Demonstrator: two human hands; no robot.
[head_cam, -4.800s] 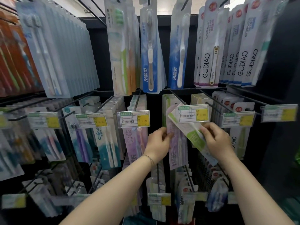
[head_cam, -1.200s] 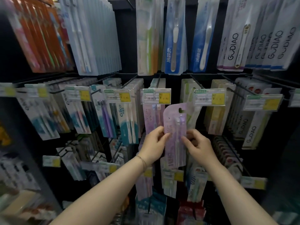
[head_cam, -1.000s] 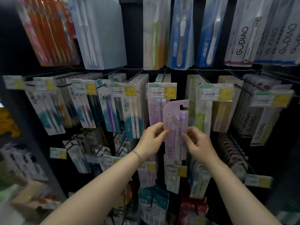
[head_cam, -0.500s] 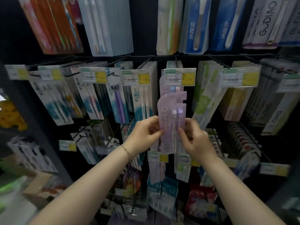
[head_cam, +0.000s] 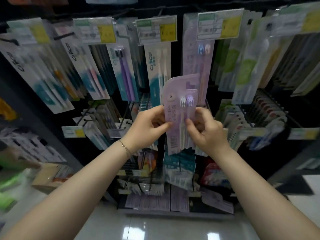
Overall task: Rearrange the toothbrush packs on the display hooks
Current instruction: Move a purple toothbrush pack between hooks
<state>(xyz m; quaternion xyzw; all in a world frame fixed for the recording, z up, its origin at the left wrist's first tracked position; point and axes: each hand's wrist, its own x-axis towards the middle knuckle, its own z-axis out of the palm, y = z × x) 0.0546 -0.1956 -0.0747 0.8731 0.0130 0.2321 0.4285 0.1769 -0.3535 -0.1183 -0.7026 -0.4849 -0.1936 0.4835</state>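
Observation:
I hold a lilac toothbrush pack (head_cam: 178, 94) upright in front of the display, off any hook. It carries two brushes, one white and one purple. My left hand (head_cam: 149, 126) pinches its left edge and my right hand (head_cam: 206, 129) pinches its right edge near the middle. Behind it, more lilac packs (head_cam: 195, 59) hang on a hook under a price tag (head_cam: 219, 25). White and teal packs (head_cam: 156, 66) hang just to the left.
Rows of hooks with price tags run left and right, filled with packs; green-labelled packs (head_cam: 244, 71) hang at the right. Lower hooks (head_cam: 242, 118) stick out below my hands. Bagged goods (head_cam: 180, 172) hang lower down. A glossy tiled floor (head_cam: 155, 227) lies below.
My view has tilted down, so the top shelf row left the frame and the floor came in. The lilac pack came off the hook area earlier and stays held between both hands, lower on the display.

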